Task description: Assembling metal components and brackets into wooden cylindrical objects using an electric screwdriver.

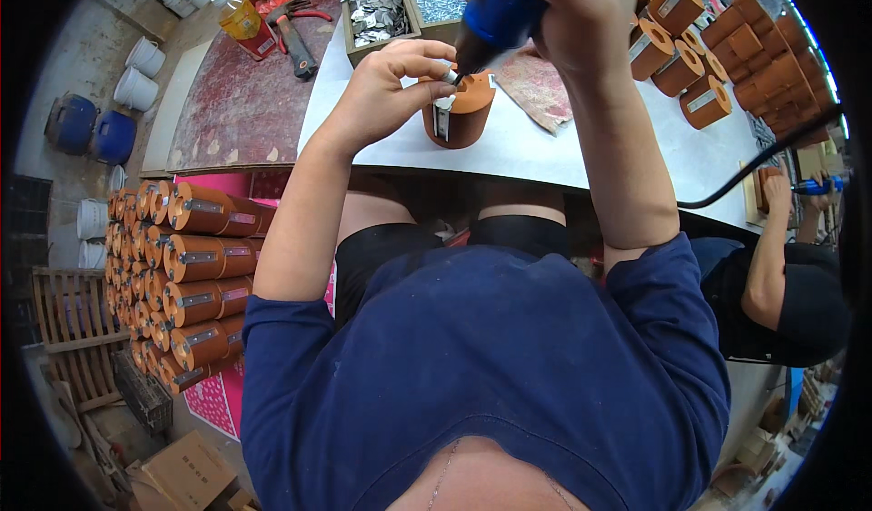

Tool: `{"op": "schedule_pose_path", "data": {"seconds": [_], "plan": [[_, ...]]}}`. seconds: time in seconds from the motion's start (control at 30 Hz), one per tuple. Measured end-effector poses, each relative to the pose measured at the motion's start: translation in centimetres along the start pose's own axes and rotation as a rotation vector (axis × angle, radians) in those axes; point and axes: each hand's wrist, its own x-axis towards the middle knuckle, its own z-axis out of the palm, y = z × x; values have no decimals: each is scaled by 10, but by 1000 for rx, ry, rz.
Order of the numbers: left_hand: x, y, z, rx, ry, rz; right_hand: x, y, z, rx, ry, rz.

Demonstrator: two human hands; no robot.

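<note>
My right hand (581,22) grips a blue power screwdriver (498,11), its dark nose pointing down at the top of an orange-brown cylinder (470,122). That cylinder stands upright at the near edge of the white worktop, with a metal strip (442,122) on its side. My left hand (386,95) is at the cylinder's upper left, thumb and fingers pinched together beside the tool's tip. White wrapping shows on some of its fingertips. Whatever lies between them is too small to make out.
Beyond the cylinder, a divided wooden box (391,39) holds metal pieces and small screws. Pliers (304,13), a hammer (296,49) and a bottle (243,22) lie or stand left. Cylinders are stacked (204,261) at lower left and upper right. A co-worker's arm (770,238) is at right.
</note>
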Motion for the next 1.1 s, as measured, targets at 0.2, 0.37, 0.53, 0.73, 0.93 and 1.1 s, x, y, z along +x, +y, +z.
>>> {"op": "schedule_pose_path", "data": {"seconds": [0.2, 0.37, 0.53, 0.73, 0.93, 1.1], "plan": [[-4, -17, 8, -19, 11, -105, 5, 29, 1, -135, -101, 38], [-5, -21, 7, -9, 10, -96, 5, 38, 5, -135, -96, -56], [-7, -20, 7, -10, 16, -128, 1, 27, 5, -230, -89, 134], [-7, -26, 9, -29, -1, -131, 0, 29, 2, -100, -102, 184], [-7, -22, 10, 56, 12, -51, 1, 30, 0, -114, -57, 151], [-11, -22, 12, 124, 60, -20, 2, 39, -5, -100, -89, 165]]}}
